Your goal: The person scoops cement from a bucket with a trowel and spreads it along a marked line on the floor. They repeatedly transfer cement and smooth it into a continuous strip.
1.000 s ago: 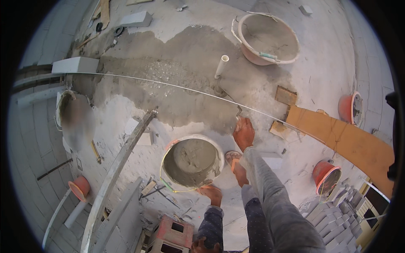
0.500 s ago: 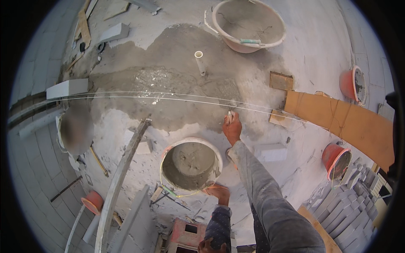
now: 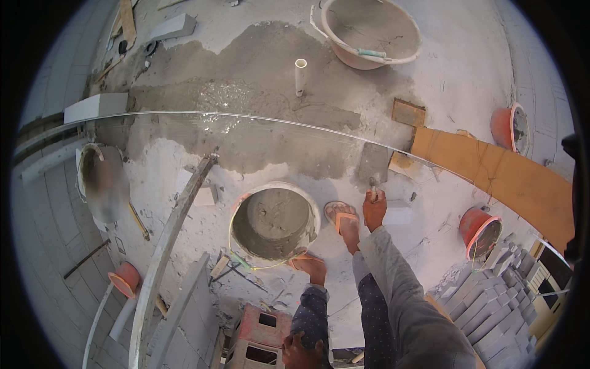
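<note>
My right hand [image 3: 374, 210] is closed around the handle of a trowel [image 3: 373, 165]. Its flat grey blade lies low over the pale floor, at the right end of a wet mortar patch [image 3: 246, 141]. My left hand [image 3: 302, 351] rests on my leg at the lower edge, fingers apart and holding nothing. A tub of grey mortar [image 3: 276, 218] stands between my left foot and the patch. Across the wet mortar runs a taut white string [image 3: 276, 122]. Beyond it, a white pipe [image 3: 300, 79] sticks up from the mortar.
A large pale basin [image 3: 372, 58] stands at the far side. An orange-brown board [image 3: 491, 169] curves along the right, near red buckets [image 3: 480, 234] and stacked grey blocks [image 3: 491, 301]. A long wooden pole [image 3: 172, 258] slants at left. A red hollow block [image 3: 261, 338] sits near my legs.
My right hand has moved right and nearer to me with the trowel, off the wet mortar. My right foot now shows beside the tub. The view has shifted slightly; my left hand stays on my leg.
</note>
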The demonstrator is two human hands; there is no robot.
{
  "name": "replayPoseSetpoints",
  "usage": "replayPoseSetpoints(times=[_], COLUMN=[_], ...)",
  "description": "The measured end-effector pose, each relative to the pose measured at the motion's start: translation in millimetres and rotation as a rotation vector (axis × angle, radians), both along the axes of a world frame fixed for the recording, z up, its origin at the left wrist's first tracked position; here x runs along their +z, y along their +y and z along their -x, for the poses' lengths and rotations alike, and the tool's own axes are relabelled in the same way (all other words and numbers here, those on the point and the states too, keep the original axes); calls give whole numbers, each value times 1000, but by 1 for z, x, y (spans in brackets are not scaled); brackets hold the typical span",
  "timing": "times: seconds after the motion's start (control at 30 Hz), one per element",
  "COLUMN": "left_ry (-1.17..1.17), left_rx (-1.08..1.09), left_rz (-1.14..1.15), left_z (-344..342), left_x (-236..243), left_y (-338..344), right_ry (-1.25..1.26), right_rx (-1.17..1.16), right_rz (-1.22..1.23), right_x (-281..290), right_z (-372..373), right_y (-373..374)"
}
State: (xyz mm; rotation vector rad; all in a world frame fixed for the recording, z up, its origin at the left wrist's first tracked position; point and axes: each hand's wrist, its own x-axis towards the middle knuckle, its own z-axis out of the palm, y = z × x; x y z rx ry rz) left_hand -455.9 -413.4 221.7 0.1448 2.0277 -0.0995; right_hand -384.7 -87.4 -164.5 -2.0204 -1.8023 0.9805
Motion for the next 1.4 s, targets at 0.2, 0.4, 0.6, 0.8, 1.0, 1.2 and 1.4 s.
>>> replayPoseSetpoints(times=[0.2,0.4,0.6,0.8,1.0,1.2,1.4], left_ry=[91,90,95,79,67,57,99], left_rx=[2,50,53,71,46,-12,-95], left_rz=[-28,-37,-44,-22,-28,-6,-45], left_z=[-7,-16,-21,-22,-14,-12,-11], left_x=[0,-1,-1,1,2,-3,-7], left_y=[-8,-16,-22,-26,-18,-14,-12], right_ry=[90,-321,-268,-55,259,365,364], right_rx=[609,1151,1164,995,959,579,484], right_rz=[113,146,493,633,488,853,416], right_x=[215,210,136,136,158,179,154], right_z=[5,123,183,135,86,40,1], right_y=[-47,-87,-133,-114,-83,-46,15])
